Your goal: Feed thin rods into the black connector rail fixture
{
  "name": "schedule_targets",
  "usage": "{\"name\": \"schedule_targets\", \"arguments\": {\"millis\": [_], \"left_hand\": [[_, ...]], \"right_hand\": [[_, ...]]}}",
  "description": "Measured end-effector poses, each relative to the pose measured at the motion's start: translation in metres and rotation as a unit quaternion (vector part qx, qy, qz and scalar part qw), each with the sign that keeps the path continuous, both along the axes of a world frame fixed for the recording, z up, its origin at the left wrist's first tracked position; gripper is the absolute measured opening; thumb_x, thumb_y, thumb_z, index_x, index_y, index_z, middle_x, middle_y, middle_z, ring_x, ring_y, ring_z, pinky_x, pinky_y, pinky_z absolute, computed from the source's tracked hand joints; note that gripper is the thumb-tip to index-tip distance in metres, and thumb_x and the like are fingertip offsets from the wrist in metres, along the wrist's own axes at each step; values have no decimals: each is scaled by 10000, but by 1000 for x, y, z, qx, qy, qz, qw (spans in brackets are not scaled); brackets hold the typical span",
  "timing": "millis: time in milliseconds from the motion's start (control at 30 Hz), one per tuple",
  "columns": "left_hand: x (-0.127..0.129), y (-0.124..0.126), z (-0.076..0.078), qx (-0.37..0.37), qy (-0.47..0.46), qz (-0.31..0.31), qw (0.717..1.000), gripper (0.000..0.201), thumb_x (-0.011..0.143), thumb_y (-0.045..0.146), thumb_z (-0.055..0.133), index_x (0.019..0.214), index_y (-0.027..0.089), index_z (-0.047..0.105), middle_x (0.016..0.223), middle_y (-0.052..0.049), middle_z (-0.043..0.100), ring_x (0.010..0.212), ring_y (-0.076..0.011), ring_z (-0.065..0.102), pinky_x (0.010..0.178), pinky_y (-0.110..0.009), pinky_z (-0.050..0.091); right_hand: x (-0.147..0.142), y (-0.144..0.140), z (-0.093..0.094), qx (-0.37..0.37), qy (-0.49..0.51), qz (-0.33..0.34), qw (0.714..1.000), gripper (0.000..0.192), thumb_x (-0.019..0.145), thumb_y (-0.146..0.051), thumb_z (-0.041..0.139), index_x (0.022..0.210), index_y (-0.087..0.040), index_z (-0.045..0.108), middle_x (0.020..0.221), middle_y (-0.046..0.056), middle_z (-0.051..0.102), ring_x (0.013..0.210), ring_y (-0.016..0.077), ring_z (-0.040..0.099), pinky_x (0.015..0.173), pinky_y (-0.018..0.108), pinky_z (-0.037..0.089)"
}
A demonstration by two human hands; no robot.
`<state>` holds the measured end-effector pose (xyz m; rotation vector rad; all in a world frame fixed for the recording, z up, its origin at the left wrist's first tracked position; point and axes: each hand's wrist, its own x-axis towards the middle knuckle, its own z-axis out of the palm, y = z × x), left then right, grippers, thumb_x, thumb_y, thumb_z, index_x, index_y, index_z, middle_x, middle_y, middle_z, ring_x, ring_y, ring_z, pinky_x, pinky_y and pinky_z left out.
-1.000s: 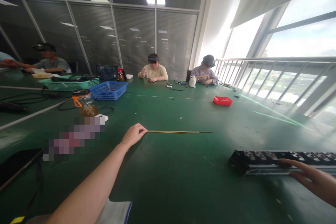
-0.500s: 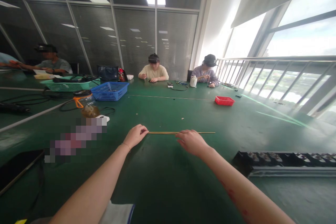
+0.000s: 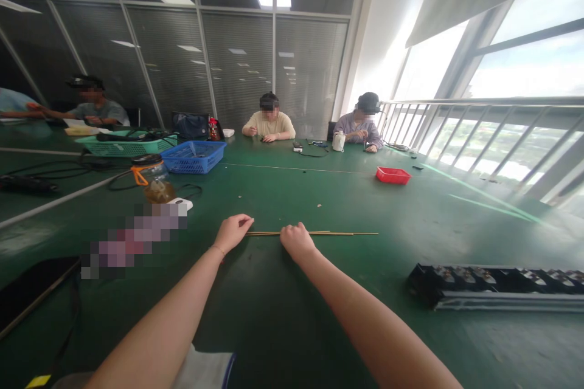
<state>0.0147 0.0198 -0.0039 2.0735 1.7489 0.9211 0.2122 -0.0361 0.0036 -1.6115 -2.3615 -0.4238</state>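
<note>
A few thin brass-coloured rods (image 3: 337, 233) lie side by side on the green table (image 3: 283, 316), stretching to the right. My left hand (image 3: 232, 232) rests at their left end with the fingers curled, touching the tips. My right hand (image 3: 296, 239) is closed over the rods a short way to the right of the left hand. Whether the rods are lifted off the table I cannot tell.
A long black tray of small parts (image 3: 497, 284) lies at the right. A red tray (image 3: 393, 175), a blue basket (image 3: 193, 157), a green basket (image 3: 123, 144) and a jar (image 3: 152, 181) stand farther back. Three people sit at the far side.
My right hand left the black tray, crossed left to the rods and slid along them toward my left hand, closing on them. My left hand stayed at the rods' left end.
</note>
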Motion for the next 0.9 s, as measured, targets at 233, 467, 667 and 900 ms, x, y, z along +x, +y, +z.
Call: {"name": "schedule_targets", "arguments": {"millis": [233, 467, 667, 900], "left_hand": [[-4, 1, 2, -8, -34, 41, 999, 368, 748, 474, 423, 814, 195, 653, 761, -29, 675, 694, -184, 601, 629, -265, 432], [-2, -1, 4, -16, -33, 37, 999, 379, 758, 473, 408, 819, 191, 653, 771, -29, 681, 703, -181, 607, 631, -256, 429], [1, 0, 5, -21, 10, 21, 1000, 370, 771, 457, 389, 807, 202, 655, 757, -22, 678, 659, -176, 600, 585, -252, 401], [4, -3, 8, -19, 27, 19, 999, 363, 781, 435, 376, 818, 202, 652, 774, -23, 675, 670, -176, 596, 598, -252, 399]], "right_hand": [[30, -13, 31, -17, -74, 34, 997, 270, 849, -73, 342, 1036, -124, 530, 871, 65, 596, 759, 127, 572, 695, 287, 441], [125, -74, 79, 94, -61, 84, 990, 492, 828, -74, 293, 1281, -253, 364, 1174, 44, 534, 1076, 174, 477, 830, 314, 396], [290, -124, 73, 155, -32, -35, 987, 433, 801, -182, 325, 1187, -271, 501, 1114, 85, 577, 1044, 205, 514, 788, 359, 402], [391, -153, 30, 127, 17, -95, 987, 448, 766, -325, 316, 1155, -296, 537, 1016, 139, 620, 888, 251, 593, 686, 410, 421]]}}
